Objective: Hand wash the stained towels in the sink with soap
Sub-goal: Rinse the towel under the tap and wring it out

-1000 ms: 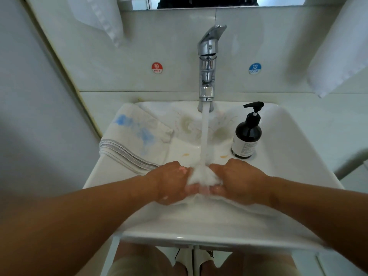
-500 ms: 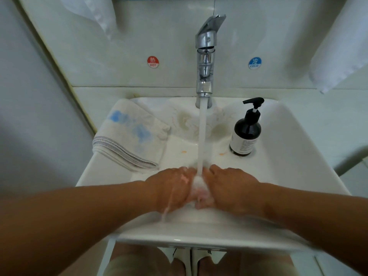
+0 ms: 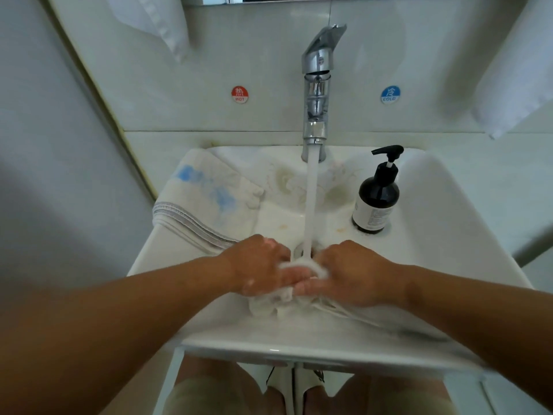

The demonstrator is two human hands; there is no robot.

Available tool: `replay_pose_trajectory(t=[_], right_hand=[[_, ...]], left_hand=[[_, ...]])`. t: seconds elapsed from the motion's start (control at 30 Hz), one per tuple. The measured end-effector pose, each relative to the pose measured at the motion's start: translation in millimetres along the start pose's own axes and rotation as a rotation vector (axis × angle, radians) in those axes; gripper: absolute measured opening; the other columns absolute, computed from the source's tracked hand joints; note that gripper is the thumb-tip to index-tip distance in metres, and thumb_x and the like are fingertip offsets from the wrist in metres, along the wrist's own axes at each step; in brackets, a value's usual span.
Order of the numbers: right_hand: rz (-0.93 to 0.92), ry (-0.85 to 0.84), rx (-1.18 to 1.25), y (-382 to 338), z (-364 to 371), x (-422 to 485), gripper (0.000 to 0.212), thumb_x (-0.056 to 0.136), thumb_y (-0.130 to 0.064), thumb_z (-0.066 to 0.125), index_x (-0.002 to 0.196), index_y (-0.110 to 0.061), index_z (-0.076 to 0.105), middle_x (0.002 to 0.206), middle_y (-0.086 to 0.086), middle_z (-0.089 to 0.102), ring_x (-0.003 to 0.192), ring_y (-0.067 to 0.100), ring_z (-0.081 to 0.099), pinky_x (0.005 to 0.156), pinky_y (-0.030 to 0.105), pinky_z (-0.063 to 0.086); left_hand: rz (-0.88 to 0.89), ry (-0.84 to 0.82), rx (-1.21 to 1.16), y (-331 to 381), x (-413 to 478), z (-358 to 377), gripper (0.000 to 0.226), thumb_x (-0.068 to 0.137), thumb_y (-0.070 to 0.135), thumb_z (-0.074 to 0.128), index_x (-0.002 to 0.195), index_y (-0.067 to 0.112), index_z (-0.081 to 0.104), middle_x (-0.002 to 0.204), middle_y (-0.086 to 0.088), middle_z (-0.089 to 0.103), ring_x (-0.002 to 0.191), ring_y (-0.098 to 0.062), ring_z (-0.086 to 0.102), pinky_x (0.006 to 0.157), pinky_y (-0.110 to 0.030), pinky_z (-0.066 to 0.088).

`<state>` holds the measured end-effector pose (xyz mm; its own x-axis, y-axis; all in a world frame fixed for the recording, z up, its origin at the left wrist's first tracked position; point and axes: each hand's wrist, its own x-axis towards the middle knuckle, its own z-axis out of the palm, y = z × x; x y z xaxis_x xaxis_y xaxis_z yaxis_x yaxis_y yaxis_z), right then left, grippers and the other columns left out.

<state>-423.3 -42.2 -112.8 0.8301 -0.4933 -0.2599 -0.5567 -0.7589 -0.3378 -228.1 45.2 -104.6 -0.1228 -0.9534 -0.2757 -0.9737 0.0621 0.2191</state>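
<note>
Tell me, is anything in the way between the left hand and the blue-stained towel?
Nothing visible is. The blue-stained towel lies on the sink's left rim, right behind the left hand, which grips a wet towel.

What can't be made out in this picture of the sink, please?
Head view only:
Any stain on the wet towel: the left hand and right hand grip and cover most of it.
Label text on the soap bottle: too small to read.
The hanging cloth at top right: cut off by the frame edge.

Red HOT sticker (image 3: 239, 94) L, blue COLD sticker (image 3: 390, 94) R, on wall (image 3: 179, 109).
</note>
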Motion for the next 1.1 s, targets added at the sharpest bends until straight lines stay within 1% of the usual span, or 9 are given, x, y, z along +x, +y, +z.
replay_pose_trajectory(t=[0.1,0.2,0.37,0.53,0.7,0.8,0.9,1.0,1.1], right_hand=[[0.034,0.016,-0.207,0,1,-15,0.089,0.086,-0.087,0.029,0.154,-0.031,0.017,0.134,-0.001,0.045,0.111,0.021,0.055,0.094,0.042,0.051],[-0.035,-0.062,-0.204,-10,11,-23,0.094,0.086,-0.085,0.034,0.157,-0.034,-0.003,0.148,0.003,0.034,0.12,0.024,0.049,0.102,0.043,0.047],[0.0,-0.059,-0.259,-11,15,-6,0.086,0.088,-0.076,0.051,0.153,-0.039,0.008,0.14,0.008,0.047,0.106,0.03,0.063,0.089,0.046,0.056],[-0.011,-0.057,-0.392,-13,6,0,0.038,0.099,-0.038,0.051,0.131,-0.02,0.043,0.112,0.008,0.063,0.09,0.029,0.061,0.08,0.039,0.052],[-0.031,-0.019,-0.11,-8,2,-1,0.053,0.081,-0.076,0.062,0.112,-0.034,0.051,0.09,-0.007,0.061,0.081,0.017,0.061,0.071,0.032,0.05],[-0.049,-0.014,0.054,2,-6,-12,0.076,0.07,-0.075,0.074,0.128,-0.039,0.041,0.113,-0.012,0.062,0.096,0.01,0.062,0.085,0.034,0.054],[0.069,-0.083,-0.299,17,-6,-29,0.095,0.078,-0.083,0.055,0.152,-0.039,0.016,0.138,-0.006,0.042,0.119,0.019,0.048,0.102,0.041,0.045],[0.014,-0.105,-0.333,15,1,-33,0.084,0.092,-0.077,0.038,0.157,-0.035,0.004,0.134,-0.002,0.041,0.116,0.02,0.044,0.1,0.042,0.044],[-0.028,-0.121,-0.324,11,2,-19,0.086,0.092,-0.079,0.032,0.158,-0.028,0.007,0.13,0.001,0.046,0.111,0.023,0.053,0.096,0.042,0.048]], left_hand=[[0.008,-0.108,-0.017,-8,-23,-6,0.074,0.093,0.074,0.029,0.15,0.027,0.032,0.134,-0.005,0.051,0.116,-0.022,0.052,0.1,-0.039,0.043],[0.076,-0.197,0.247,3,-29,13,0.076,0.1,0.064,0.032,0.158,0.023,0.005,0.138,-0.007,0.032,0.125,-0.025,0.041,0.107,-0.042,0.039],[-0.013,-0.133,0.322,11,-5,26,0.068,0.102,0.059,0.028,0.149,0.011,0.032,0.132,-0.012,0.05,0.107,-0.03,0.06,0.092,-0.041,0.052],[0.031,-0.035,0.349,4,4,28,0.036,0.105,0.039,0.038,0.12,0.015,0.059,0.12,-0.009,0.059,0.096,-0.029,0.064,0.078,-0.038,0.053],[0.098,-0.071,0.301,-1,1,8,0.048,0.095,0.065,0.031,0.105,0.026,0.056,0.108,-0.007,0.067,0.097,-0.028,0.064,0.083,-0.039,0.053],[0.063,-0.002,0.283,-20,-9,-5,0.042,0.093,0.063,0.048,0.098,0.023,0.061,0.096,-0.004,0.068,0.093,-0.023,0.063,0.077,-0.032,0.049],[0.031,-0.078,0.251,-39,-24,-15,0.053,0.09,0.067,0.055,0.119,0.023,0.061,0.116,0.002,0.061,0.107,-0.018,0.058,0.09,-0.032,0.049],[0.034,-0.204,0.005,-19,-27,-15,0.087,0.09,0.076,0.047,0.158,0.03,0.018,0.149,0.001,0.045,0.133,-0.02,0.047,0.112,-0.039,0.04],[0.052,-0.097,0.13,12,-9,8,0.091,0.087,0.083,0.02,0.157,0.025,0.018,0.14,-0.007,0.048,0.127,-0.023,0.047,0.107,-0.045,0.043]])
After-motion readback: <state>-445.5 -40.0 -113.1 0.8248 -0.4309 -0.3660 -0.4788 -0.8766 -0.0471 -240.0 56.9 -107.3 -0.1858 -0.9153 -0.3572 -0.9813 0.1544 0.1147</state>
